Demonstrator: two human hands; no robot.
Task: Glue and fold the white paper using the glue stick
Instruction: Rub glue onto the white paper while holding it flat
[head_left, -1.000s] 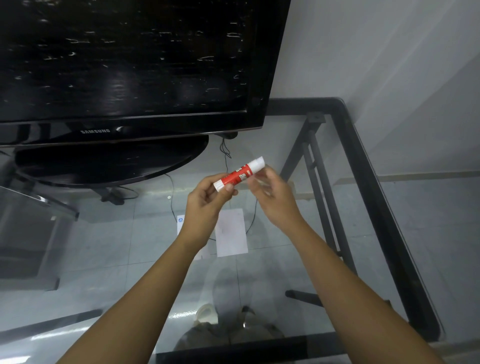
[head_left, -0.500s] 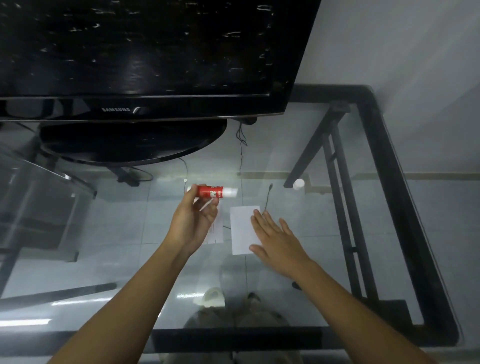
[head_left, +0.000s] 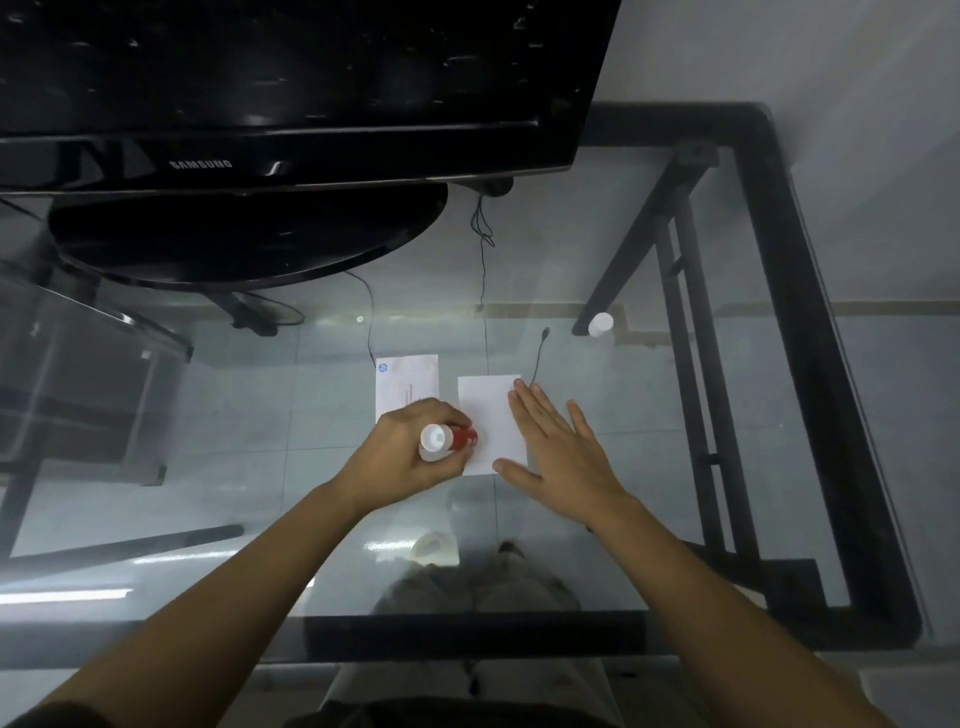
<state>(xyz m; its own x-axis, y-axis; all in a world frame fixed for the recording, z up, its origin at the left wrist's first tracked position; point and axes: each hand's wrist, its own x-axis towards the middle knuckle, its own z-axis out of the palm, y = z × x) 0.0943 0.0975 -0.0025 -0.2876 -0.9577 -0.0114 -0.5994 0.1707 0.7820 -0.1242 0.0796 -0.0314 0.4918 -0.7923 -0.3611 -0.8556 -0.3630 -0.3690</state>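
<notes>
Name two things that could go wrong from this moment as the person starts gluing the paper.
1. The right hand pins only the right edge of the white paper, so the glue stick in the left hand may drag it.
2. The loose cap could roll off the glass table.

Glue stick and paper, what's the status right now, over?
Left hand shut on glue stick, tip down on white paper. Right hand open, flat, pinning the paper. Cap off, set aside. Nothing in the way.

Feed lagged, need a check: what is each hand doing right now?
Left hand: closed around the glue stick, tip down at the white paper.
Right hand: open, flat on the paper.
</notes>
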